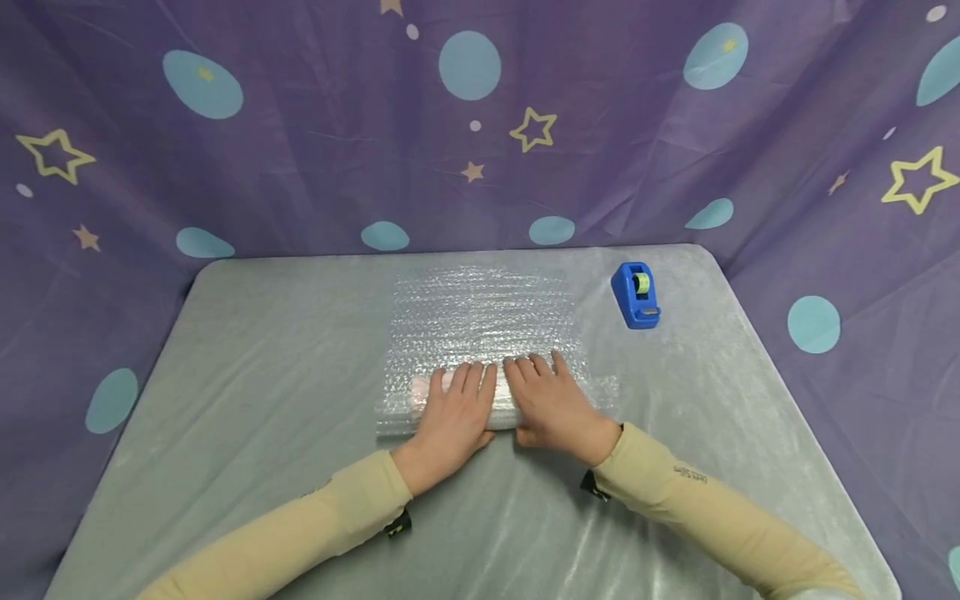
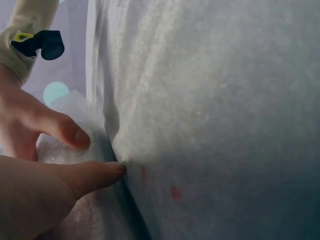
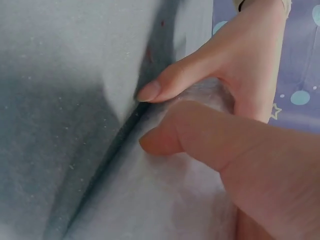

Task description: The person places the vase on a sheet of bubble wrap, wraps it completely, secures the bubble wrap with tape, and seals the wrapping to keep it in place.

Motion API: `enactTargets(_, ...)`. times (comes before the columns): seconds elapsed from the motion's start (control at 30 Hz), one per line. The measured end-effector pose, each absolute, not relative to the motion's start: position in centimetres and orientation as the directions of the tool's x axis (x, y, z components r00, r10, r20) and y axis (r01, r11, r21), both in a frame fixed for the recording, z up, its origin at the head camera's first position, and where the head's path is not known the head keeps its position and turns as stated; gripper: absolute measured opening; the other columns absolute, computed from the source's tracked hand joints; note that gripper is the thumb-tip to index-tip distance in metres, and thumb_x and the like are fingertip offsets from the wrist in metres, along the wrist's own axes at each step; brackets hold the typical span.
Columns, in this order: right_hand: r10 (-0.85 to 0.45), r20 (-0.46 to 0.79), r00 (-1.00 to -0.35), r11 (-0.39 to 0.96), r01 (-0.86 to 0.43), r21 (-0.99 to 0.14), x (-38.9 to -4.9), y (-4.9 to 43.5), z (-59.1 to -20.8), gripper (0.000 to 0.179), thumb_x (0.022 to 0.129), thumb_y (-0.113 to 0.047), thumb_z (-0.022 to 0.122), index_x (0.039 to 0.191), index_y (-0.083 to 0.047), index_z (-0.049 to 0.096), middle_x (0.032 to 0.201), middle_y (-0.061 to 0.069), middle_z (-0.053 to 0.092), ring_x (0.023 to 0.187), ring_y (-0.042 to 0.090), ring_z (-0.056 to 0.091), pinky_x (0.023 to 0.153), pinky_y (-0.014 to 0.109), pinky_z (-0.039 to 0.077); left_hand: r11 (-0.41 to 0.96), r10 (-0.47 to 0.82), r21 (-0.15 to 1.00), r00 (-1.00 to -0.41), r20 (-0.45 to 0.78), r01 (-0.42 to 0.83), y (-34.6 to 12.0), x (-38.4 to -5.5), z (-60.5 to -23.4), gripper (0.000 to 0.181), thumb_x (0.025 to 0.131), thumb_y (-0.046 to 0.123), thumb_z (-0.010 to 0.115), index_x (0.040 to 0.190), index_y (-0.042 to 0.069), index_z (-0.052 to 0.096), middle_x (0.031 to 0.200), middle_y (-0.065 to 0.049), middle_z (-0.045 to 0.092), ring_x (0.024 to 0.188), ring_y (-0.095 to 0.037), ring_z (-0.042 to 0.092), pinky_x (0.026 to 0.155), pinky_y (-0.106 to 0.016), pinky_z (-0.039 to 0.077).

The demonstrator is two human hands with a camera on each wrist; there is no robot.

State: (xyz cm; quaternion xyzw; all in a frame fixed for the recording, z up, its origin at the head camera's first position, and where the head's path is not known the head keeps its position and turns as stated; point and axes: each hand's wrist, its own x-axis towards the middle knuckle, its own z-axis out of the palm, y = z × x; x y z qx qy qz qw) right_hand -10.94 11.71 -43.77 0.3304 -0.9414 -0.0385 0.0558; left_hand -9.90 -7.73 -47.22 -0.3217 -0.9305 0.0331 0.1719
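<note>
Pale tan sleeves point(image 1: 318, 512), dark lettering point(image 1: 690, 473) on the right one (too small to read), black device point(image 1: 398, 524) at each cuff point(image 1: 396, 479)

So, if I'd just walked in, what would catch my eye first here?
Probably the purple backdrop with stars and blue spots, rising behind the gray-covered table. Next, mid-table, the shiny bubble wrap, its rolled near end held by the left hand and right hand. Then the bright blue tape dispenser, at the table's far right.
</note>
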Motion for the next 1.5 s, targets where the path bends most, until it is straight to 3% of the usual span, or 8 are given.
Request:
enactTargets(0.27,-0.612,0.167,-0.773,0.788,-0.577,0.215,-10.2,11.6,-43.9,0.1,0.064,-0.048,0.093,0.139,0.002,0.049,0.123,0.022,0.057,0.114,0.039,0.059,0.104,0.065,0.045,0.795,0.603,-0.145,-0.738,0.303,0.589,-7.7,-10.3,-47.0,0.105,0.065,0.058,0.093,0.142,-0.001,0.052,0.126,-0.017,0.061,0.114,-0.032,0.058,0.091,-0.055,0.049)
enactTargets(0.5,-0.601,0.261,-0.755,0.79,-0.512,0.338,-9.3,11.4,-45.3,0.102,0.064,-0.05,0.095,0.142,0.0,0.052,0.131,0.021,0.06,0.122,0.04,0.06,0.106,0.059,0.046,0.797,0.601,-0.134,-0.751,0.272,0.589,-7.7,-10.6,-46.8,0.104,0.065,0.051,0.096,0.143,-0.001,0.051,0.128,-0.017,0.061,0.115,-0.031,0.058,0.089,-0.054,0.049)
enactTargets(0.97,-0.587,0.359,-0.725,0.808,-0.496,0.319,-9.7,11.4,-46.9,0.107,0.053,-0.044,0.102,0.138,-0.002,0.053,0.125,0.021,0.061,0.115,0.038,0.06,0.102,0.056,0.049,0.789,0.607,-0.108,-0.738,0.297,0.605,-7.8,-10.9,-47.0,0.094,0.067,0.04,0.092,0.141,-0.002,0.052,0.125,-0.017,0.062,0.113,-0.032,0.058,0.088,-0.055,0.049)
enactTargets(1.5,-0.557,0.31,-0.771,0.831,-0.511,0.221,-9.8,11.1,-46.7,0.093,0.057,-0.031,0.096,0.133,-0.002,0.052,0.12,0.017,0.059,0.109,0.036,0.058,0.1,0.056,0.047,0.796,0.599,-0.068,-0.766,0.232,0.602,-8.0,-10.8,-46.6,0.095,0.066,0.043,0.094,0.139,-0.001,0.052,0.123,-0.016,0.062,0.112,-0.031,0.06,0.09,-0.056,0.049)
